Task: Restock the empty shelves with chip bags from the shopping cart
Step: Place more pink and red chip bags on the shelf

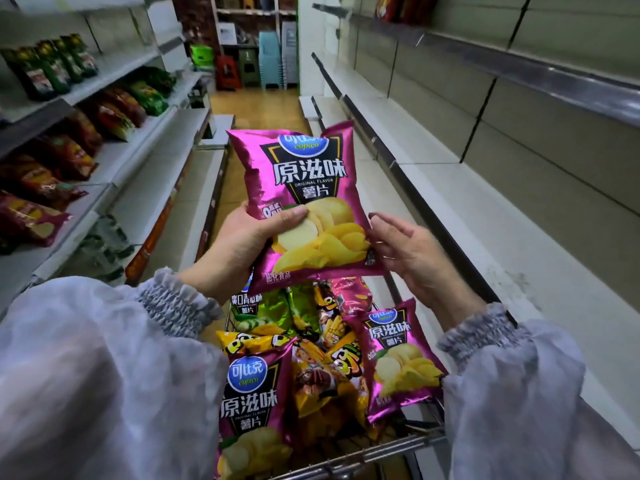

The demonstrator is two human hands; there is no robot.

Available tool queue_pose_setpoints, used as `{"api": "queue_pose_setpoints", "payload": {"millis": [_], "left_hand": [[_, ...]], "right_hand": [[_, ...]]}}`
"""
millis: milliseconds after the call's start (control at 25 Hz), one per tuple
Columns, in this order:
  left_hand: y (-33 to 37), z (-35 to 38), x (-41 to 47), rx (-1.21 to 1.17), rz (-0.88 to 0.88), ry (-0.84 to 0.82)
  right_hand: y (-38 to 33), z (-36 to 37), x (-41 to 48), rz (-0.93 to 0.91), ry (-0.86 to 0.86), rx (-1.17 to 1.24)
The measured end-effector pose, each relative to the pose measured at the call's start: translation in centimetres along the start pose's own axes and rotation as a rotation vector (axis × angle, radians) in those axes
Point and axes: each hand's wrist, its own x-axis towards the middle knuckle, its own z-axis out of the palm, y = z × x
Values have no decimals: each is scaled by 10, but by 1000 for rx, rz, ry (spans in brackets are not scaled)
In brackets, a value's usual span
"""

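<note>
Holds a pink bag (298,174) over the cart (381,452), clamped in the left grip (239,244). Has the right grip (408,251) apart beside it.

Left hand (239,237) gripping pink chip bag (301,188), shopping cart (381,452) below

The white metal shelves on the left (149,157) carry rows of snack bags: dark green bags (52,69) on an upper tier, bright green bags (149,95) and red bags (114,116) on the next, maroon bags (31,216) lower down. The pale grey shelves on the right (467,209) hold dark red bags (398,8) on the top tier. Between them, over the tan floor (256,105), the wire shopping cart (363,455) holds shiny purple chip bags (252,400), a green chip bag (270,310) and yellow snack bags (329,375).
</note>
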Motion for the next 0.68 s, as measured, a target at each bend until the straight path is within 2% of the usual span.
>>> {"api": "queue_pose_setpoints", "payload": {"millis": [160, 280, 400, 560, 680], "left_hand": [[5, -4, 6, 1, 77, 9], [6, -7, 10, -5, 71, 47], [4, -9, 13, 1, 33, 86], [-1, -8, 15, 19, 3, 113], [-3, -10, 15, 37, -25, 132]], "right_hand": [[0, -33, 3, -28, 191, -146], [38, -66, 4, 151, 308, -419], [82, -83, -1, 404, 304, -570], [117, -88, -6, 578, 307, -550], [141, -96, 0, 692, 244, -640]]}}
